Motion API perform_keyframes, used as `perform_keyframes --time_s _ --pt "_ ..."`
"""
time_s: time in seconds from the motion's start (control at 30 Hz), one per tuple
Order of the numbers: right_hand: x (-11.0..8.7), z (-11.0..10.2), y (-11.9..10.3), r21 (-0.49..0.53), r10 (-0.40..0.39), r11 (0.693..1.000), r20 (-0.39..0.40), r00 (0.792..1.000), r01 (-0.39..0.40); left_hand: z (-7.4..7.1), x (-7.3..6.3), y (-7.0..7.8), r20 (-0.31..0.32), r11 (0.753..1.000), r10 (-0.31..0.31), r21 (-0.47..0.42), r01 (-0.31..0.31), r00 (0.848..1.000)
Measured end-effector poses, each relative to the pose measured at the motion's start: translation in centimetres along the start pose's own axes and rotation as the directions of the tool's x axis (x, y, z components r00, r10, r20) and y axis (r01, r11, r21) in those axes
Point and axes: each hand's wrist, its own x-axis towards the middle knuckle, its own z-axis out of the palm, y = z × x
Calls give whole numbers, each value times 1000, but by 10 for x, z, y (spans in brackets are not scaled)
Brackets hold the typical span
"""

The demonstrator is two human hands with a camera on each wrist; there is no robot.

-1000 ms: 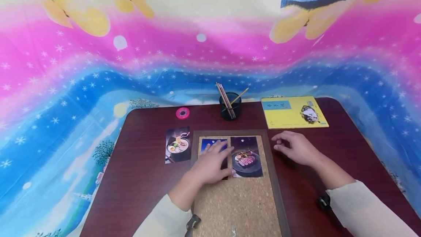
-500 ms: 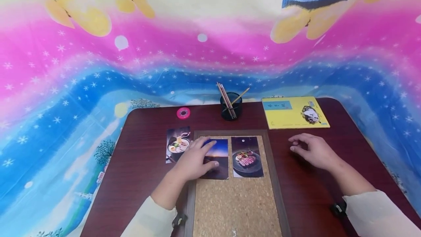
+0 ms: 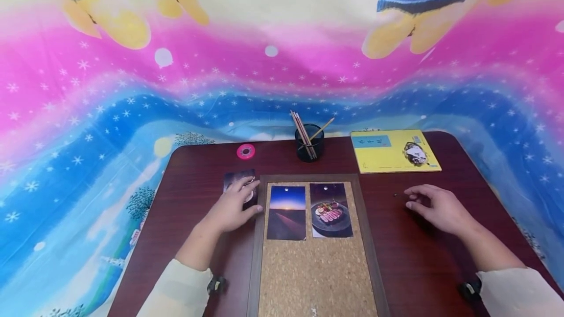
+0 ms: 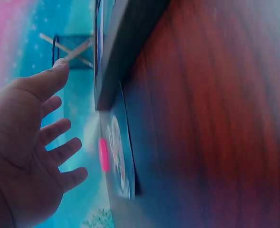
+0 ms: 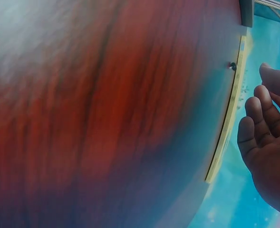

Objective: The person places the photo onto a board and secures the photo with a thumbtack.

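Note:
My left hand (image 3: 229, 207), fingers spread, hovers over a photo of a ramen bowl (image 3: 231, 178) and partly hides it in the head view. The left wrist view shows that hand's palm with nothing in it, the photo (image 4: 118, 156) lying on the table beyond. To the right of the corkboard (image 3: 317, 278), my right hand (image 3: 436, 207) has loosely bent fingers and holds nothing. Just left of its fingertips a small dark pushpin-like thing (image 3: 394, 194) lies on the table. A sunset road photo (image 3: 286, 221) and a steak photo (image 3: 331, 229) hang side by side on the board, each with a pin at its top.
A black mesh cup (image 3: 310, 148) of pencils stands behind the board. Left of it lies a pink tape roll (image 3: 245, 151); at the back right is a yellow book (image 3: 394, 153). The brown board frame (image 3: 373, 263) rises above the table (image 3: 189, 175).
My left hand has left the sunset photo and moved left over the ramen photo. My right hand has drawn away to the right, and the small dark thing now shows beside it.

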Motion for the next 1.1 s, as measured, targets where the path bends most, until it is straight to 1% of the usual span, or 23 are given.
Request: perform_keyframes --time_s 0.1,0.23,0.33,0.43,0.53,0.7,0.9,1.0,1.1 --pt "-2 1 5 -15 16 1000 6 1000 -16 -5 1 -15 -4 1000 -22 14 22 1000" --pt "-2 0 9 -19 30 999 13 999 -30 -11 2 -33 18 996 -52 80 51 998" --pt "-2 0 11 -19 36 999 14 999 -36 -15 3 -42 44 992 -71 108 66 997" --pt "-2 -1 12 -23 44 999 21 999 -44 -18 4 -48 75 991 -90 105 81 993" --pt "-1 -2 12 -22 55 998 33 998 -55 -21 5 -53 104 991 -102 96 92 989" --pt "1 -2 15 -21 80 997 59 995 -79 -21 7 -59 153 992 -106 88 93 983" --pt "3 0 19 -14 107 994 96 990 -106 -21 9 -60 231 990 -138 71 125 963" --pt "3 1 20 -14 110 994 97 989 -109 -21 11 -59 249 988 -150 73 135 957" --pt "5 3 19 -12 97 995 93 991 -96 -21 11 -58 251 986 -160 86 143 955"
